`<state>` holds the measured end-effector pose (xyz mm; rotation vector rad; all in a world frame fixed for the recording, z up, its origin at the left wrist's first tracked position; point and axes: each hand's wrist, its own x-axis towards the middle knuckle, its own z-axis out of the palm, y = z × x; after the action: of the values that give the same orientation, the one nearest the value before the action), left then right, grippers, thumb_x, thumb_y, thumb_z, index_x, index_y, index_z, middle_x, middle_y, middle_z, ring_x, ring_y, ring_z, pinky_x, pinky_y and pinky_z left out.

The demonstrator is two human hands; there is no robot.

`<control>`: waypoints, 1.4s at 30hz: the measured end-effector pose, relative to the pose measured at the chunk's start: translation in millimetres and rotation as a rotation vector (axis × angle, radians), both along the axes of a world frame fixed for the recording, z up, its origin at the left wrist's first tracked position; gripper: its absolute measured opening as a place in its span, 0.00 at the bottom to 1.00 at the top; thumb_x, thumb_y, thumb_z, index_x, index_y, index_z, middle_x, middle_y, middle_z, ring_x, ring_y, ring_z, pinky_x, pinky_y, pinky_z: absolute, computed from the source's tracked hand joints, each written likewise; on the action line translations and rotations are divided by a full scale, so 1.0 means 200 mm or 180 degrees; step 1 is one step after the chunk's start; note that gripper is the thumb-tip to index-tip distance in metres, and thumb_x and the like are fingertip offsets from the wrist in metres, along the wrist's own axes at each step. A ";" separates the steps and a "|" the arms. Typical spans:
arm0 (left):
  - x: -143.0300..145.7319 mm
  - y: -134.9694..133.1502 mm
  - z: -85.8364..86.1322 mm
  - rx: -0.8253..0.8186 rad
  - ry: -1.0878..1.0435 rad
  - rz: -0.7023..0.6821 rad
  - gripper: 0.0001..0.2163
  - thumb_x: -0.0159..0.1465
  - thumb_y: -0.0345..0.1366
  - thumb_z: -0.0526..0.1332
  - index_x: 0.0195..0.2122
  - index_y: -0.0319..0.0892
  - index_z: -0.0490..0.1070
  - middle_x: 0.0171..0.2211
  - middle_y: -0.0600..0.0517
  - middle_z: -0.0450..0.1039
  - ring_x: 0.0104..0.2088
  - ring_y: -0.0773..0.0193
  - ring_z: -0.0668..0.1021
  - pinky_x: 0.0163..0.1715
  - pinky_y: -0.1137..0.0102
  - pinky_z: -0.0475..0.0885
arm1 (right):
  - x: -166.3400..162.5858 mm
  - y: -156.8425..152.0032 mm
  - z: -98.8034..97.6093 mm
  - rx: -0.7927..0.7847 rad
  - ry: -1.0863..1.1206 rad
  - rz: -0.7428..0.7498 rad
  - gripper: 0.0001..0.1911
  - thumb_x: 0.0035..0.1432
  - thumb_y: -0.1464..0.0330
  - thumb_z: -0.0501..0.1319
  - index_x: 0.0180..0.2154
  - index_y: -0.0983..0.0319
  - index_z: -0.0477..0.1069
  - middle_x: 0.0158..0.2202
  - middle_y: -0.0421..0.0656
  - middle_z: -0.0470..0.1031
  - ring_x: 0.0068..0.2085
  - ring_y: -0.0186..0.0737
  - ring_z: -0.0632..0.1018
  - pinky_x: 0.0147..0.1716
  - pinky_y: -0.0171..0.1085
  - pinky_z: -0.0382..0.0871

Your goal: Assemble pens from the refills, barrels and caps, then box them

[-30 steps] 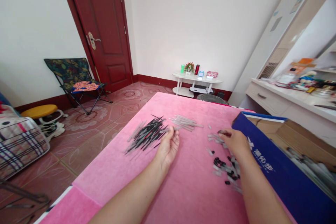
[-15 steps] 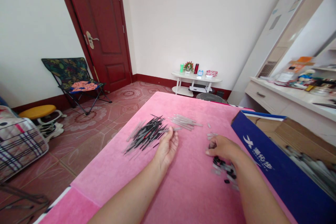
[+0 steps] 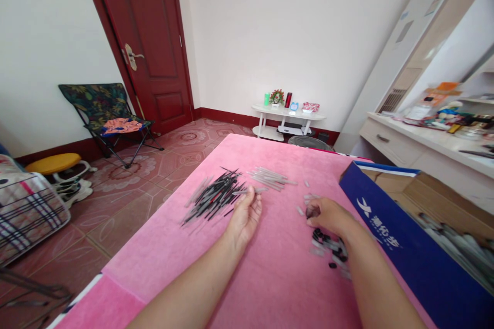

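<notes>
My left hand pinches a thin, whitish pen barrel between thumb and fingers, above the pink cloth. Left of it lies a heap of black and grey pen refills. Just beyond the fingers is a row of pale translucent pen barrels. My right hand is low over the cloth with its fingers curled together; whatever is in them is hidden. One small clear piece lies by its fingertips. Black caps and clear bits form a small pile below that hand, partly behind the wrist.
A blue cardboard box holding many grey-white pen parts stands along the table's right side. Pink cloth covers the table. Beyond are a white side table, a folding chair and a dresser at right.
A small clear piece now shows on the cloth beside my right fingertips, where none showed before. The right fingers have shifted slightly. My left hand keeps its hold on the pen barrel.
</notes>
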<state>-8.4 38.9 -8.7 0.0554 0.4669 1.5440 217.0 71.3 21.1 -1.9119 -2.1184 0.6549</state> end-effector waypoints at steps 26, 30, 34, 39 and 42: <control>0.03 -0.04 0.01 0.0303 0.0933 -0.0039 0.10 0.47 0.34 0.67 0.26 0.36 0.69 0.21 0.55 0.70 0.23 0.74 0.74 0.24 0.80 0.69 | -0.39 -0.09 0.15 0.0583 0.2363 0.0598 0.07 0.42 0.69 0.59 0.27 0.65 0.70 0.25 0.42 0.73 0.26 0.34 0.72 0.26 0.32 0.65; 0.03 -0.04 0.01 0.0317 0.0978 -0.0020 0.10 0.46 0.35 0.67 0.26 0.36 0.69 0.21 0.55 0.70 0.23 0.74 0.73 0.25 0.80 0.69 | -0.40 -0.08 0.14 0.0652 0.2301 0.0647 0.05 0.43 0.71 0.58 0.27 0.65 0.70 0.24 0.41 0.72 0.27 0.33 0.72 0.27 0.32 0.65; 0.03 -0.04 0.00 0.0343 0.1078 0.0030 0.11 0.45 0.35 0.68 0.27 0.36 0.69 0.21 0.55 0.70 0.22 0.74 0.73 0.25 0.79 0.69 | -0.41 -0.09 0.15 0.0738 0.2239 0.0549 0.04 0.42 0.71 0.59 0.26 0.64 0.69 0.24 0.41 0.72 0.27 0.34 0.72 0.27 0.32 0.65; 0.03 -0.04 0.00 0.0412 0.1169 0.0080 0.12 0.46 0.35 0.68 0.29 0.36 0.70 0.23 0.54 0.70 0.23 0.73 0.73 0.24 0.79 0.68 | -0.41 -0.09 0.14 0.0894 0.2013 0.0492 0.03 0.42 0.72 0.58 0.25 0.64 0.69 0.24 0.40 0.72 0.26 0.34 0.72 0.28 0.32 0.64; 0.04 -0.04 0.01 0.0404 0.1218 0.0106 0.12 0.45 0.35 0.68 0.30 0.36 0.70 0.24 0.54 0.70 0.23 0.73 0.73 0.24 0.79 0.68 | -0.41 -0.09 0.12 0.0974 0.1872 0.0524 0.03 0.43 0.72 0.57 0.25 0.64 0.69 0.24 0.40 0.72 0.26 0.34 0.72 0.27 0.32 0.64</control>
<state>-1.3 30.0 -7.4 0.4492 0.6725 1.5988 134.7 54.2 45.4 -1.2051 -1.8650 0.7568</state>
